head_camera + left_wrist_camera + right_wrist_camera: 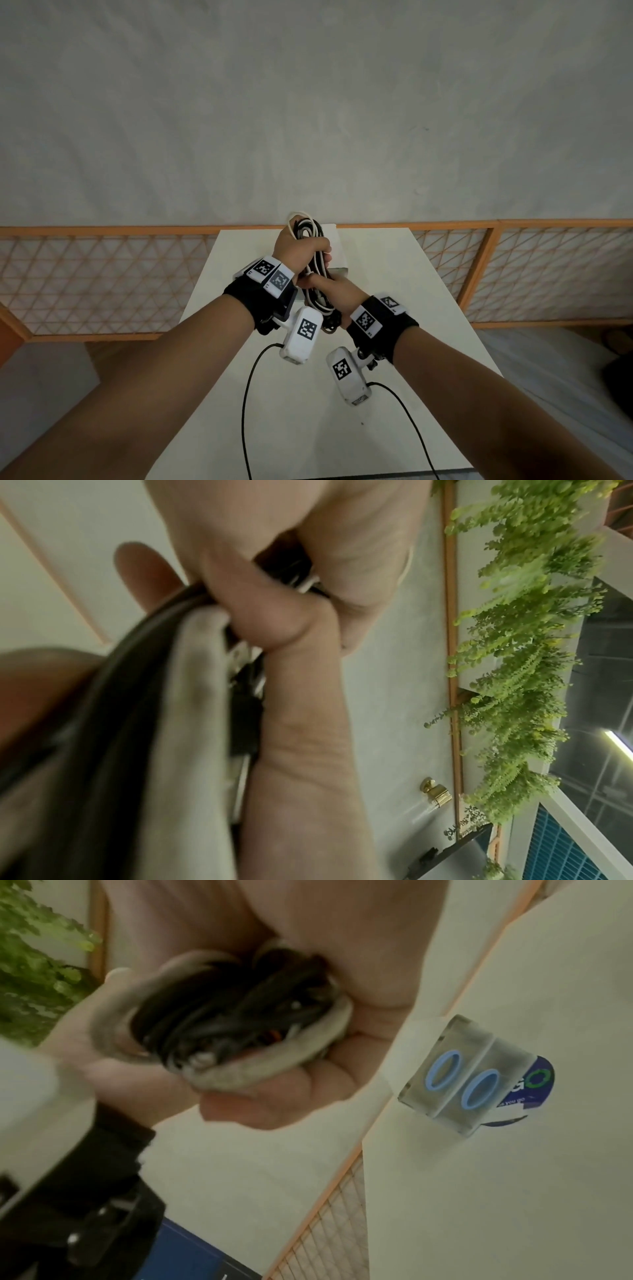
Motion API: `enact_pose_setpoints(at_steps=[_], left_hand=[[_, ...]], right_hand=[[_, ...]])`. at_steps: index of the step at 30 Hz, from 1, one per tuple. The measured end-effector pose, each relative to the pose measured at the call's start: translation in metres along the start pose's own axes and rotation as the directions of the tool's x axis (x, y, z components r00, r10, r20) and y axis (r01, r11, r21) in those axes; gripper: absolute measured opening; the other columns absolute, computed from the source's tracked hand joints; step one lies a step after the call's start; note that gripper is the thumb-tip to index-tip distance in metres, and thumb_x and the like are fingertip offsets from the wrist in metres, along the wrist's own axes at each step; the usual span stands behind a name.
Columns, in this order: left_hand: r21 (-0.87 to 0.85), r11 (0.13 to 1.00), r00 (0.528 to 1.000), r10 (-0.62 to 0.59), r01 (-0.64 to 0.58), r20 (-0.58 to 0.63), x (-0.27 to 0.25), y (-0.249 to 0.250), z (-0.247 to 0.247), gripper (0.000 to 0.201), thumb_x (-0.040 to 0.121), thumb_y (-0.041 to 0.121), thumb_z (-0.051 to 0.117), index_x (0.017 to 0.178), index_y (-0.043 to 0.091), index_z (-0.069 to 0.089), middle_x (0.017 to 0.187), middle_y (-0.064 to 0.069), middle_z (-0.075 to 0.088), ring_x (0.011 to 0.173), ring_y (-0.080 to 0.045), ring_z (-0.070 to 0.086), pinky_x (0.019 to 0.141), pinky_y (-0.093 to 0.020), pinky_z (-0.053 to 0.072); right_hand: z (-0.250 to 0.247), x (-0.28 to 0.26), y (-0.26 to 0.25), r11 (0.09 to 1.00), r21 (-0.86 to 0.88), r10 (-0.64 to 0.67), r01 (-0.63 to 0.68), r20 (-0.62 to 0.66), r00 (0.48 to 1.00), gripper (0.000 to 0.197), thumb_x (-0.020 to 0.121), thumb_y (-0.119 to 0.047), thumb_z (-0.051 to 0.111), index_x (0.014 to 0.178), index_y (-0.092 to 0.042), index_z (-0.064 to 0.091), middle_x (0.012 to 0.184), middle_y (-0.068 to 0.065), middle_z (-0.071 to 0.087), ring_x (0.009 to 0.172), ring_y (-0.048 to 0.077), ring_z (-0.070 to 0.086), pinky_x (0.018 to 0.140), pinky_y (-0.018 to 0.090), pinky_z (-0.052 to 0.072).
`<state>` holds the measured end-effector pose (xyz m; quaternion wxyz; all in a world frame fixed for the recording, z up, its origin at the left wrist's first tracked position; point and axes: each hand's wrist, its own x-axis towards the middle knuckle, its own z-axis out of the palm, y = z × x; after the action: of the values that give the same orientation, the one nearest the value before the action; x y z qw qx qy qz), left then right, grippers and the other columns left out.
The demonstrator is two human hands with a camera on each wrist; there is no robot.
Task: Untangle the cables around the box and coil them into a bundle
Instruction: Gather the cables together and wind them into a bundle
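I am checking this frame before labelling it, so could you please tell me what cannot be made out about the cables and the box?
- Head view: the box is mostly hidden behind the left hand and the cable bundle.
- Head view: the right hand covers the bundle's lower middle; the cable ends are not discernible.
- Left wrist view: blurred cables; the count is unclear.
- Right wrist view: motion blur; the box's print is cut off.

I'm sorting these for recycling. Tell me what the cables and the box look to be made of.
Cable bundle: black and off-white strands with smooth, slightly shiny jackets that bend into loops, likely rubber or soft plastic. Box: grey translucent faces, glossy, probably hard plastic; its blue printed label may be paper or film.
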<state>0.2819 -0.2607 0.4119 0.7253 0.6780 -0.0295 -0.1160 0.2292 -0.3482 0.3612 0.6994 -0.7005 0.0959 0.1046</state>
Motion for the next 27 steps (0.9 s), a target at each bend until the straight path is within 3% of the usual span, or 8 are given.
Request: enact_pose_setpoints(at_steps=[5, 9, 10, 13, 16, 20, 24, 27], left_hand=[[0.060, 0.998, 1.000, -0.001, 0.001, -0.008, 0.006, -0.013, -0.008, 0.033, 0.064, 0.004, 0.075, 0.091, 0.004, 0.057, 0.077, -0.016, 0.064, 0.070, -0.033, 0.069, 0.068, -0.046, 0.060], [0.102, 0.993, 0.996, 0.051, -0.059, 0.073, 0.004, -0.023, -0.011, 0.056, 0.069, 0.021, 0.083, 0.112, 0.004, 0.052, 0.086, -0.008, 0.064, 0.056, -0.008, 0.068, 0.048, -0.019, 0.052], [0.091, 0.994, 0.994, 0.056, -0.064, 0.089, 0.007, -0.027, -0.013, 0.067, 0.069, 0.026, 0.083, 0.121, 0.007, 0.045, 0.095, -0.009, 0.062, 0.060, -0.005, 0.068, 0.051, -0.018, 0.052], [0.061, 0.998, 0.988, 0.004, -0.013, 0.153, 0.014, -0.040, -0.025, 0.092, 0.060, 0.053, 0.080, 0.132, 0.035, 0.024, 0.130, -0.007, 0.048, 0.110, -0.018, 0.060, 0.075, -0.031, 0.055], [-0.072, 0.996, 0.991, -0.038, 0.048, 0.131, 0.016, -0.059, -0.033, 0.088, 0.059, 0.071, 0.066, 0.130, 0.036, 0.028, 0.135, -0.002, 0.045, 0.120, -0.021, 0.053, 0.085, -0.037, 0.053], [-0.138, 0.965, 0.973, -0.229, 0.223, -0.026, 0.034, -0.099, -0.036, 0.055, 0.090, 0.063, 0.037, 0.112, 0.016, 0.055, 0.106, 0.002, 0.062, 0.097, -0.020, 0.060, 0.085, -0.037, 0.051], [-0.190, 0.879, 0.884, -0.459, 0.437, -0.091, 0.064, -0.153, -0.023, 0.027, 0.096, 0.029, 0.049, 0.080, 0.009, 0.056, 0.095, -0.009, 0.060, 0.073, -0.020, 0.055, 0.067, -0.031, 0.046], [-0.309, 0.796, 0.821, -0.566, 0.520, -0.076, 0.081, -0.183, -0.003, 0.023, 0.096, 0.016, 0.047, 0.076, 0.008, 0.053, 0.082, -0.007, 0.055, 0.069, -0.020, 0.050, 0.069, -0.033, 0.044]], right_hand=[[0.004, -0.005, 0.008, 0.997, 0.075, -0.016, 0.020, -0.046, 0.999, 0.011, 0.078, -0.015, 0.064, 0.080, -0.008, 0.057, 0.059, 0.007, 0.053, 0.040, 0.014, 0.051, 0.041, 0.016, 0.039], [0.008, -0.006, 0.015, 0.981, 0.188, 0.063, -0.055, -0.038, 0.997, 0.014, 0.078, -0.013, 0.063, 0.069, -0.006, 0.055, 0.057, 0.011, 0.052, 0.039, 0.019, 0.051, 0.041, 0.019, 0.042], [0.009, -0.006, 0.017, 0.978, 0.197, 0.080, -0.071, -0.035, 0.996, 0.015, 0.078, -0.015, 0.063, 0.069, -0.006, 0.055, 0.057, 0.011, 0.052, 0.040, 0.020, 0.051, 0.042, 0.020, 0.042], [0.006, -0.004, 0.021, 0.966, 0.225, 0.134, -0.128, -0.012, 0.991, 0.017, 0.081, -0.018, 0.061, 0.068, -0.008, 0.055, 0.057, 0.011, 0.052, 0.043, 0.023, 0.053, 0.041, 0.020, 0.041], [-0.009, 0.001, 0.024, 0.956, 0.250, 0.172, -0.156, -0.045, 0.984, 0.021, 0.083, -0.020, 0.061, 0.067, -0.010, 0.054, 0.058, 0.010, 0.049, 0.042, 0.023, 0.053, 0.038, 0.018, 0.039], [-0.039, 0.013, 0.025, 0.942, 0.271, 0.231, -0.196, -0.104, 0.967, 0.025, 0.083, -0.024, 0.063, 0.065, -0.010, 0.054, 0.056, 0.008, 0.048, 0.042, 0.022, 0.053, 0.035, 0.018, 0.034], [-0.069, 0.028, 0.020, 0.922, 0.290, 0.301, -0.257, -0.118, 0.946, 0.024, 0.083, -0.028, 0.062, 0.067, -0.014, 0.051, 0.051, 0.003, 0.048, 0.042, 0.020, 0.052, 0.036, 0.017, 0.029], [-0.085, 0.038, 0.015, 0.925, 0.242, 0.328, -0.293, -0.121, 0.937, 0.022, 0.082, -0.028, 0.062, 0.069, -0.013, 0.053, 0.052, 0.004, 0.049, 0.043, 0.021, 0.053, 0.037, 0.018, 0.031]])
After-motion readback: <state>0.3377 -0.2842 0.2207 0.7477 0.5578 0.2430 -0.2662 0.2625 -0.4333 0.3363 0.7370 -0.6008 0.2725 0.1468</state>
